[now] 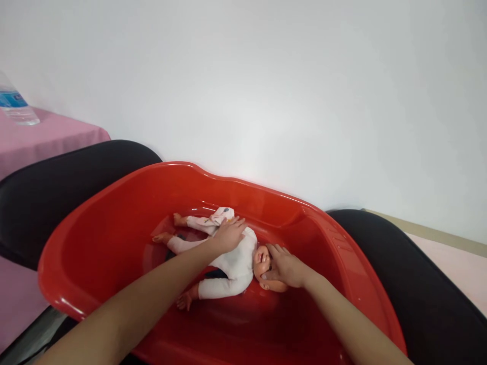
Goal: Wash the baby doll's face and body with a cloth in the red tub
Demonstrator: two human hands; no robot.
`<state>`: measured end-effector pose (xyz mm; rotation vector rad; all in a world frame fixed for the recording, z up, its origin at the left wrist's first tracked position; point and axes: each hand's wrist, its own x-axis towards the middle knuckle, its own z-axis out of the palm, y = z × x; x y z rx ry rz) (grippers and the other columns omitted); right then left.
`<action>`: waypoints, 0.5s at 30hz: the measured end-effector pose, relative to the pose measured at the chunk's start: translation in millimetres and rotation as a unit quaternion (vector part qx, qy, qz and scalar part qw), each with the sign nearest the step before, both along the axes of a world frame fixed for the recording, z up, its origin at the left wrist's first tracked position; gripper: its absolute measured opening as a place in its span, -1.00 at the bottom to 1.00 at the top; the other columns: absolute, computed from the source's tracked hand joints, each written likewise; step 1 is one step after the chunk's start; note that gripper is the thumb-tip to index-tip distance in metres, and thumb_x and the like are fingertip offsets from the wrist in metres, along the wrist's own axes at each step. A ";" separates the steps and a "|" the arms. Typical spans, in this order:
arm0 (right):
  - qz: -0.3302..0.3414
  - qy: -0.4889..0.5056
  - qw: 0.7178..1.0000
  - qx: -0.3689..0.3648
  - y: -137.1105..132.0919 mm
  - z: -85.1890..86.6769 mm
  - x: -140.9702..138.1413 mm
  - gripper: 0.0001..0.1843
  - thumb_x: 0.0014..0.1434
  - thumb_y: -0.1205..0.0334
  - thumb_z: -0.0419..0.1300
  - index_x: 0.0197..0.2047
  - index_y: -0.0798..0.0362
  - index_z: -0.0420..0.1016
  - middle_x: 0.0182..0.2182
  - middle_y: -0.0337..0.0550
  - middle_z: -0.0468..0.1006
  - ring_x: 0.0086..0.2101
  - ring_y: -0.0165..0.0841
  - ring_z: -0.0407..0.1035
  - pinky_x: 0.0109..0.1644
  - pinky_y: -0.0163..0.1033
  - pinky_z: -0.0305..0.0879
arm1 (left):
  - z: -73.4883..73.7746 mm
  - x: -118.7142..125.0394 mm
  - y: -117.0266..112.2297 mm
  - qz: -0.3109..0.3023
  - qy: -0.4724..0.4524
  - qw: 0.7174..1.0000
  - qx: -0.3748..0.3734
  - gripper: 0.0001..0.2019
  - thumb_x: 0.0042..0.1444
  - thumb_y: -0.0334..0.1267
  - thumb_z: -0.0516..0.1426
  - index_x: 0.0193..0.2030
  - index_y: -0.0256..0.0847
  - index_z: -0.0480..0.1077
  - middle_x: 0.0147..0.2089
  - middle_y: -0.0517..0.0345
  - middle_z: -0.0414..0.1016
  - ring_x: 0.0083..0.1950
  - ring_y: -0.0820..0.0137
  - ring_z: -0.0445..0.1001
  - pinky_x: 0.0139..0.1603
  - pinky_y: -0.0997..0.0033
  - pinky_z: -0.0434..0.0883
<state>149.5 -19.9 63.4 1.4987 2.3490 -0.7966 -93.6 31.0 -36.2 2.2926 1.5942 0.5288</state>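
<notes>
A baby doll [235,261] in white long sleeves and leggings lies on its back inside a red baby bathtub [114,223], its head to the right and bare feet to the left. My left hand [229,235] rests flat on the doll's upper body with its fingers stretched out. Just beyond that hand, a pale printed piece of cloth [222,215] lies by the doll's far side. Over the doll's forehead and the top of its head, my right hand [285,266] lies with fingers extended and thumb apart, hiding part of the head.
Black padded seats [79,177] stand under or beside the tub's left end, with another black seat [403,274] at its right. A clear water bottle [17,104] is on a pink-covered table [64,131] at far left. Behind the tub rises a white wall [266,91].
</notes>
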 end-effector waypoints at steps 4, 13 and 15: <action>-0.005 -0.002 1.000 0.002 0.6 -2.3 0.4 -0.31 0.11 -0.03 0.47 0.20 0.01 0.36 0.21 0.11 0.48 0.25 0.09 0.35 0.27 0.09 0.28 | 5.6 -17.7 -7.6 0.081 0.070 0.994 -0.016 -0.54 0.44 -0.25 0.03 0.40 -0.32 0.40 0.47 -0.35 0.40 0.54 -0.08 0.29 0.56 -0.24 0.14; -0.012 0.001 1.000 -0.004 2.2 -1.5 1.6 -0.29 0.08 -0.03 0.48 0.21 -0.01 0.37 0.19 0.08 0.48 0.22 0.06 0.36 0.26 0.05 0.28 | 23.3 -55.1 3.7 0.195 0.086 0.974 -0.073 -0.59 0.38 -0.46 -0.08 0.09 -0.32 0.59 0.21 -0.34 0.62 0.36 -0.16 0.48 0.36 -0.37 0.30; -0.012 0.004 1.000 -0.002 1.8 -1.5 1.7 -0.28 0.08 -0.03 0.48 0.22 0.00 0.36 0.19 0.09 0.48 0.21 0.05 0.37 0.26 0.06 0.29 | 37.4 -44.3 4.8 0.187 0.048 0.979 -0.063 -0.59 0.45 -0.36 -0.09 0.09 -0.25 0.59 0.11 -0.21 0.68 0.19 -0.02 0.60 0.26 -0.13 0.43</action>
